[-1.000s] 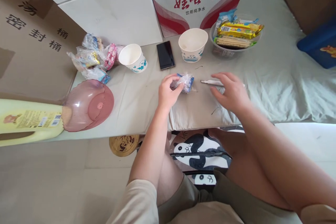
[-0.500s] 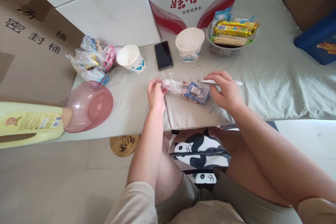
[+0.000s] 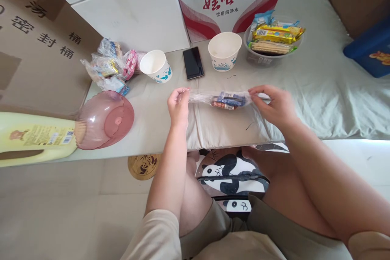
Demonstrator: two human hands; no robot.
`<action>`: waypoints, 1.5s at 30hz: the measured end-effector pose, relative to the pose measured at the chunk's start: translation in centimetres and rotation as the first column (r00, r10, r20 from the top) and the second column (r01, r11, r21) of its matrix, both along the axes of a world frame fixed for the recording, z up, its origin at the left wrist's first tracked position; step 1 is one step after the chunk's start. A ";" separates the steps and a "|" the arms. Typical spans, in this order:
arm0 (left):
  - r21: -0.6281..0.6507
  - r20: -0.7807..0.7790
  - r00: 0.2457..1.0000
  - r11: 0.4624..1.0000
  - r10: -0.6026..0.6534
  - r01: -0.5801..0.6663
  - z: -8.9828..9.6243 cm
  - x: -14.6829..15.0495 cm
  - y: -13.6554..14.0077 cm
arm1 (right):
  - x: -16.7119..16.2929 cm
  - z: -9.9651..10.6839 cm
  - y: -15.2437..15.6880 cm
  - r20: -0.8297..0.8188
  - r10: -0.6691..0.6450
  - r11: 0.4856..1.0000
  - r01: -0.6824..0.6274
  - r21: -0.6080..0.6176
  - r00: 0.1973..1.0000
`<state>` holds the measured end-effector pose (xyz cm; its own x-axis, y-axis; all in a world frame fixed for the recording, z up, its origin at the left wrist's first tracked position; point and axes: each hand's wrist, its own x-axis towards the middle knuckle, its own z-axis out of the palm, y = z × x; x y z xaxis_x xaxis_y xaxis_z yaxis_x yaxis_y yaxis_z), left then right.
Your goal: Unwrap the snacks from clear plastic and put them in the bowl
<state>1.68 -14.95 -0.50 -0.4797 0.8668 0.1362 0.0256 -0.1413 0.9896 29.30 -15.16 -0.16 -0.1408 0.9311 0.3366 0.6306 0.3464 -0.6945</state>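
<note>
Between my two hands a clear plastic bag [image 3: 201, 96] is stretched sideways, with small blue and brown snack packets [image 3: 230, 99] inside it. My left hand [image 3: 178, 105] pinches the bag's left end. At the other end my right hand [image 3: 272, 101] grips its corner between thumb and fingers. A slim white pen-like thing [image 3: 263, 96] lies on the cloth behind the right hand, mostly hidden by it. Beyond the bag lies a black phone [image 3: 193, 63], flanked by two paper cups, the left one [image 3: 156, 67] and the right one [image 3: 224, 52].
A plastic bowl [image 3: 268, 60] of wrapped snacks stands at the back right. To the left are bagged snack bundles [image 3: 106, 65], a pink translucent bowl [image 3: 105, 120] and a pale yellow jug [image 3: 36, 138]. Boxes line the back; a blue container [image 3: 370, 44] stands far right.
My right hand has moved off the white pen-like thing and taken the right end of the bag. The bag is now pulled taut and raised slightly, its packets shifted. The view has shifted slightly.
</note>
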 end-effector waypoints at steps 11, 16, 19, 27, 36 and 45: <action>-0.163 -0.160 0.918 0.927 -0.364 0.339 1.6 -2.0 -3.8 | -1.7 0.2 -0.9 0.218 0.273 0.951 -0.297 0.086 0.937; -0.379 -0.192 0.879 0.859 -0.437 0.344 1.7 -3.1 -4.4 | -2.7 0.7 -1.9 0.364 0.383 0.893 -0.441 0.087 0.849; -0.328 -0.370 0.858 0.914 -0.357 0.239 1.4 -3.6 -3.9 | -2.2 1.3 -2.4 0.353 0.484 0.857 -0.515 -0.005 0.801; -0.366 -0.552 0.615 0.826 -0.563 0.428 0.3 -0.8 -2.2 | -2.9 0.0 -2.3 0.416 0.243 0.970 -0.217 -0.109 0.876; -0.299 0.134 0.875 0.822 -0.466 0.484 0.9 2.7 -2.5 | -4.8 -0.9 -2.2 0.320 0.172 0.980 -0.196 0.042 0.932; -0.367 0.400 0.906 0.882 -0.137 0.296 2.7 2.5 -1.5 | -2.7 -1.2 -0.7 -0.037 0.298 0.950 -0.300 -0.087 0.954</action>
